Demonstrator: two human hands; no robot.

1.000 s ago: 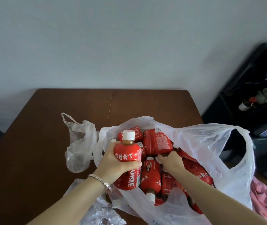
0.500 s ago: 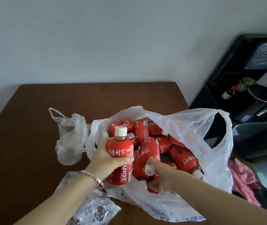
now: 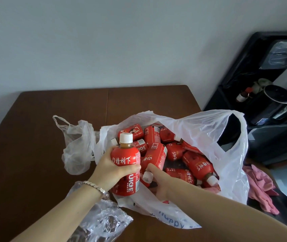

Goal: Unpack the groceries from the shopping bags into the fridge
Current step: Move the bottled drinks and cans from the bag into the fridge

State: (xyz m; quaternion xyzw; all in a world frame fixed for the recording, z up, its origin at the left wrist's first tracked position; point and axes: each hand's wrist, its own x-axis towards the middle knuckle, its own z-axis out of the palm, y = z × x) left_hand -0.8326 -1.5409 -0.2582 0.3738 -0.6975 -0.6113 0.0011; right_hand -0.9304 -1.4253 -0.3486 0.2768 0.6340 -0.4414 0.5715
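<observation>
A white plastic shopping bag (image 3: 207, 130) lies open on the brown table (image 3: 34, 137), filled with several red juice bottles with white caps. My left hand (image 3: 111, 170) grips one red juice bottle (image 3: 126, 172) upright at the bag's near left edge. My right hand (image 3: 162, 182) reaches into the bag, its fingers curled round the neck end of a second red bottle (image 3: 154, 158) that lies with its white cap toward me. Other bottles (image 3: 198, 165) lie loose on their sides deeper in the bag.
An empty clear bag (image 3: 77, 145) slumps left of the shopping bag, and a crumpled clear bag (image 3: 102, 222) lies under my left forearm. A black shelf unit (image 3: 270, 102) with a dark bottle stands at right. Pink cloth (image 3: 261, 189) lies beyond the table's right edge.
My right hand went from resting on the bottles to grasping one by its neck and drawing it toward me. My left hand has kept the upright bottle in the same place.
</observation>
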